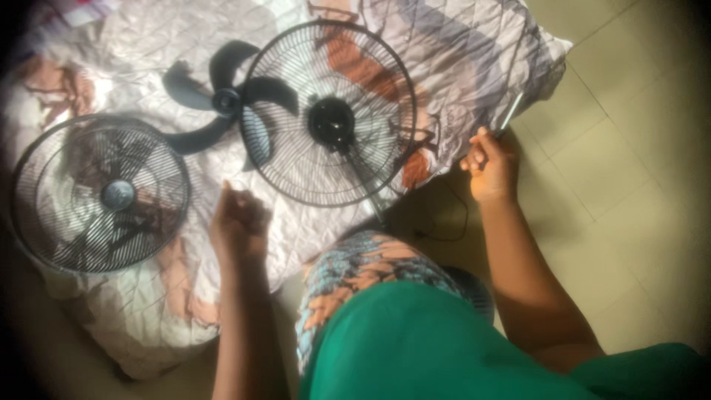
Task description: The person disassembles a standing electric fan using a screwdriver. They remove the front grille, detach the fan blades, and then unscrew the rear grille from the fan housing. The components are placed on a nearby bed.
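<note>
Right hand [491, 164] fingers pinch thin stiff screwdriver [511, 112], right of rear grille [328, 112]; left hand [238, 221] fisted, empty; grille light, springy wire — grip rim

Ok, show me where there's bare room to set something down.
Free: tiled floor right of the right hand, and quilt above the fan blade. Crowded: between the detached grille and the fan's rear grille, by the left hand.

Slim tool [511, 112] blurred; its lower end hidden in right hand [490, 164]
</note>
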